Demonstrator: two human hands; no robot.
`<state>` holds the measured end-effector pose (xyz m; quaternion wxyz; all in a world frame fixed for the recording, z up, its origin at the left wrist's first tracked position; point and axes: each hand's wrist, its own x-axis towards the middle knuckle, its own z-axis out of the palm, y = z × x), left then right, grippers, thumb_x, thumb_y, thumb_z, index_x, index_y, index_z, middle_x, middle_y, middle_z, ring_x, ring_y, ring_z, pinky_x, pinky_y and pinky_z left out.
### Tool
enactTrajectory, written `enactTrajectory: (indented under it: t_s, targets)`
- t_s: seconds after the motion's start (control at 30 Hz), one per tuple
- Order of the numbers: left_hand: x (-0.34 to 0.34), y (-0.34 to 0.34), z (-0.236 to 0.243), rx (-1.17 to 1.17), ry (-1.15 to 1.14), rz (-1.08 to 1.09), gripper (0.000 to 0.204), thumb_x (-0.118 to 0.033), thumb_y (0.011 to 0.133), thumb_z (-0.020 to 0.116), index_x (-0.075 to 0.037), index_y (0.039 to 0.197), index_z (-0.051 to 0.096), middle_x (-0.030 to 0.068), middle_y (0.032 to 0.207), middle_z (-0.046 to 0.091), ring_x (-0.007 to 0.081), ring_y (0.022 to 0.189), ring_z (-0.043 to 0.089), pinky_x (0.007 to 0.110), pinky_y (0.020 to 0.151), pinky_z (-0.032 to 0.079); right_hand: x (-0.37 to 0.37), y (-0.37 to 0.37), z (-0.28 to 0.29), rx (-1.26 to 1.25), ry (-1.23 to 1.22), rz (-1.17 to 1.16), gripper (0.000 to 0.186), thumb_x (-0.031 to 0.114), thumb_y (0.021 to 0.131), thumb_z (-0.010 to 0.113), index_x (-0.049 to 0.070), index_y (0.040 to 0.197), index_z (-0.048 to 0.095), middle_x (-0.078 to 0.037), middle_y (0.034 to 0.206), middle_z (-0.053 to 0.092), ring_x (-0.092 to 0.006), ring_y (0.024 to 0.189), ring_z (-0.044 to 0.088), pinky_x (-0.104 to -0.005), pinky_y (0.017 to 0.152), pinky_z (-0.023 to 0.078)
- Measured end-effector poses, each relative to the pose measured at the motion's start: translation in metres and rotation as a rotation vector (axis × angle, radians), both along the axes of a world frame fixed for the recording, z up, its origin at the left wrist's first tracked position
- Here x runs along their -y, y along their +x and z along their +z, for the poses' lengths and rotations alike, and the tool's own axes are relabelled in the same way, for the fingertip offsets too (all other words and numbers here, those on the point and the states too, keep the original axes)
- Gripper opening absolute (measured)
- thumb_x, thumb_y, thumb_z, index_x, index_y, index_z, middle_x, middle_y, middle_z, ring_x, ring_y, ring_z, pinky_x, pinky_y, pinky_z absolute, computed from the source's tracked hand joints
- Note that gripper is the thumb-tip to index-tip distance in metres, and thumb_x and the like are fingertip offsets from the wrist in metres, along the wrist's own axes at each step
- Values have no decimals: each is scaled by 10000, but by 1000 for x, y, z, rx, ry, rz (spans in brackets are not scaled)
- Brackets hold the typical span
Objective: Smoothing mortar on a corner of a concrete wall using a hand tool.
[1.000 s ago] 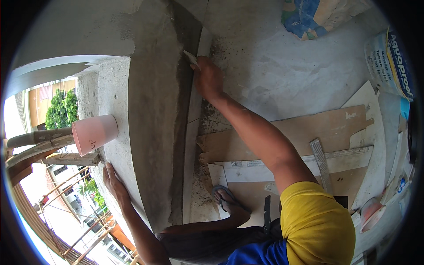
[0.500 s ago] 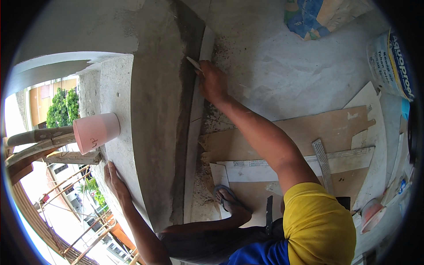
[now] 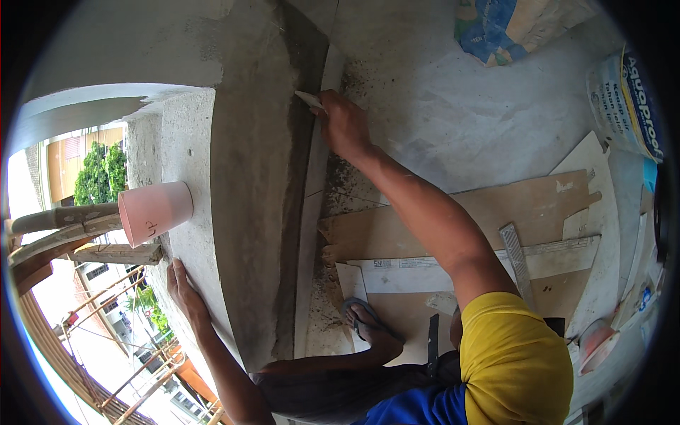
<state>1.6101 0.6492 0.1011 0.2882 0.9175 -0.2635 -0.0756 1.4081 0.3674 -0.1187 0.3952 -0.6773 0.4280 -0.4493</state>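
Right hand [image 3: 345, 127] is gripping a scraper [image 3: 307, 98], probably smoothing the wall [image 3: 255, 184]; left hand [image 3: 186, 296] is lying uncurled on the ledge [image 3: 200, 237]; next strokes needing even pressure.

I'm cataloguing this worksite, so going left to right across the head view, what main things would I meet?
Upper clump of green foliage → pink cup → pale flat tool → right hand gripping that tool → grey patterned strip → bucket with a dark blue label.
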Motion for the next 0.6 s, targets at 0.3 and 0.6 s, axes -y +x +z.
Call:
enactTrajectory:
  t_s: [0.3, 0.6]
  targets:
    - [-5, 5, -4, 2, -2, -18, 489, -415, 996, 435, 38, 1088, 595, 128, 942, 609, 198, 872, 526, 337, 837, 412, 47, 10, 0, -131, 50, -197, 111, 84, 851, 606, 32, 944, 574, -161, 958, 633, -377, 920, 617, -480, 720, 490]
    - [-6, 1, -1, 22, 4, -26, 490, -410, 996, 436, 39, 1111, 595, 137, 971, 617, 202, 895, 535, 337, 851, 413, 35, -2, 0, -41, -1, -186, 96, 83, 852, 595, 34, 931, 572, -158, 924, 616, -384, 881, 616, -491, 712, 486]
